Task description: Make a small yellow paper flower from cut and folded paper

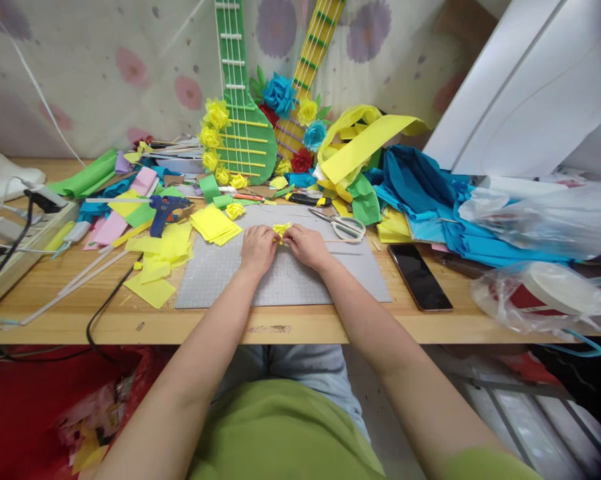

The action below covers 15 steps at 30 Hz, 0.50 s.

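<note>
A small yellow crepe paper flower is pinched between my two hands over the grey cutting mat. My left hand has its fingers closed on the flower's left side. On the other side, my right hand grips it with bent fingers. A thin pale stick shows just right of my right hand; whether it joins the flower, I cannot tell. Scissors with pale handles lie beyond that hand. A finished yellow paper rose and a stack of yellow paper squares are left of my left hand.
A blue glue gun and loose yellow sheets lie left. A phone rests right of the mat, near blue crepe paper and a plastic-wrapped roll. Green and yellow paper instruments lean at the back.
</note>
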Available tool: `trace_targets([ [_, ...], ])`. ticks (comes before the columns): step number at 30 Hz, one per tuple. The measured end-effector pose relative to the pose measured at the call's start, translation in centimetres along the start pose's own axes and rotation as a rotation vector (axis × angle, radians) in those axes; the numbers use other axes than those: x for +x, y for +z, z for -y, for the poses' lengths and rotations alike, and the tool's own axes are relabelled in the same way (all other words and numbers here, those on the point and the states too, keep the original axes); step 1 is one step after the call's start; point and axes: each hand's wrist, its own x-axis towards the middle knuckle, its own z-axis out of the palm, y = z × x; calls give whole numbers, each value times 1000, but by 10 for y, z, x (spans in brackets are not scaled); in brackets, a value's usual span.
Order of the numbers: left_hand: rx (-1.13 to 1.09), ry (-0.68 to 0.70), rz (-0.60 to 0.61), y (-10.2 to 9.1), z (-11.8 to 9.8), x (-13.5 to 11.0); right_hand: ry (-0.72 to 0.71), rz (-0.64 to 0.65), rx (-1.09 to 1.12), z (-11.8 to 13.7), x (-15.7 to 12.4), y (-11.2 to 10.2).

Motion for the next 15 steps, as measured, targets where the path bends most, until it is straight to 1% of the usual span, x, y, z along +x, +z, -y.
trace_targets([
  [3,14,14,-41,-2,-2,0,5,27,9,0,1,1],
  [7,25,17,-48,-4,-4,0,-5,35,38,-2,1,3],
  [11,32,13,-60,-5,-5,0,-54,9,84,-3,1,4],
  [15,36,-8,-84,-6,-6,0,-99,-48,125,-5,-1,0],
])
